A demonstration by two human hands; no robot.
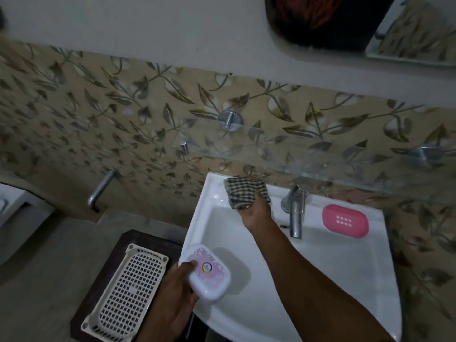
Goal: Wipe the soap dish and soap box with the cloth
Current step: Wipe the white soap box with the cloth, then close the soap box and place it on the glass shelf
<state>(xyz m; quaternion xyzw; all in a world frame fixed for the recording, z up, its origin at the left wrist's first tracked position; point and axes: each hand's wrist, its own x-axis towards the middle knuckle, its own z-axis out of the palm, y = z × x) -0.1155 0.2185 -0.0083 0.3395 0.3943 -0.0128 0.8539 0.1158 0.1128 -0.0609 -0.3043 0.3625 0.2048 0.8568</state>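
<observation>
My left hand (pixel 172 290) grips a white soap box (pixel 206 272) with a pink patterned lid over the front left rim of the white sink (pixel 320 267). At the sink's back left corner my right hand (pixel 255 212) pinches a checked green and white cloth (pixel 243 191), which lies on the rim. A pink soap dish (pixel 345 220) with small drain holes rests on the sink's back right ledge, to the right of the tap (pixel 294 213).
A cream plastic perforated basket (pixel 128 292) lies on a dark wooden stool (pixel 111 255) left of the sink. A glass shelf (pixel 320 154) on metal brackets juts from the leaf-patterned tiled wall above the tap. A metal pipe (pixel 100 191) sticks out of the wall at left.
</observation>
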